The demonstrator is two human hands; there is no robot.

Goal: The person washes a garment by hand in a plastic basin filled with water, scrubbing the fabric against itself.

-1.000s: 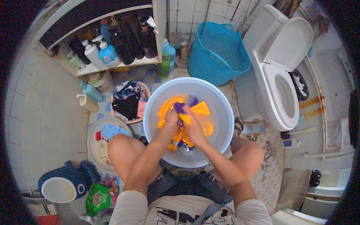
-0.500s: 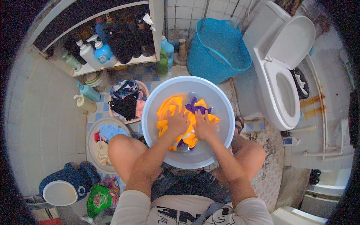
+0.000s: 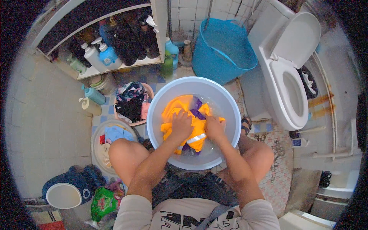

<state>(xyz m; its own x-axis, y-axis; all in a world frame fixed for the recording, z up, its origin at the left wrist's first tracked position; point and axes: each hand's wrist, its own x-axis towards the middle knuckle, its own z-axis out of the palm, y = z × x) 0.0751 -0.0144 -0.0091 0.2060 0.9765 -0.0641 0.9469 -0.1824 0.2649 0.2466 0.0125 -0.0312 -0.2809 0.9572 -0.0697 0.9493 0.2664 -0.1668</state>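
Observation:
A wet orange garment (image 3: 197, 130) with purple parts and a pale stripe lies bunched in shallow water inside a light blue round basin (image 3: 152, 134). On its left part, my left hand (image 3: 181, 124) has its fingers curled into the orange cloth. At the right part of the garment, my right hand (image 3: 214, 128) is closed with a fold of cloth at its fingers. The fingertips of both hands are partly hidden by the fabric. My knees flank the basin.
Left of the basin stand a pink basin (image 3: 151, 92) of dark clothes and a clear tub (image 3: 96, 134) of lighter clothes. Behind are a blue bucket (image 3: 218, 53) and a shelf (image 3: 126, 66) with pump bottles. A toilet (image 3: 285, 88) stands at the right.
Both hands have gone from lying flat with fingers spread to curled in the cloth. My right hand has shifted slightly right and down. More of the pale stripe shows.

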